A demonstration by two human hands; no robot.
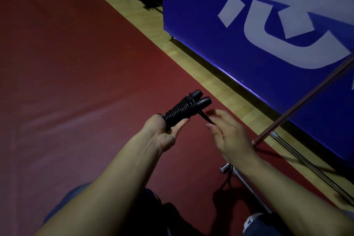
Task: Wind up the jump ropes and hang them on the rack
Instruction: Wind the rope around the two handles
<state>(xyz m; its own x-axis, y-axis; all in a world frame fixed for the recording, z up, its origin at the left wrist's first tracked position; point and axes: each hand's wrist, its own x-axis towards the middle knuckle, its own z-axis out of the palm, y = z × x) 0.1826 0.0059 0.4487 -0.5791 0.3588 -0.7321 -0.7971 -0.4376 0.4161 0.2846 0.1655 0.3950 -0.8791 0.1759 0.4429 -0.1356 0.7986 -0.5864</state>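
Dim hall: red floor [67, 63], wood strip, blue banner [287, 48]; left hand [162, 132] grips the wound jump rope [182, 110], right hand [229, 132] pinches its loose end

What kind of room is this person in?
Probably a sports hall or gym: a red sports floor edged by wooden boards, a blue barrier banner, and a wound jump rope in the left hand.

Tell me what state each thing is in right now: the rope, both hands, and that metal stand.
jump rope: coiled tightly around its two handles, loose end sticking out
left hand: grips the wound bundle
right hand: pinches the rope's loose end
rack: metal poles beside the person, nothing visibly hung on them
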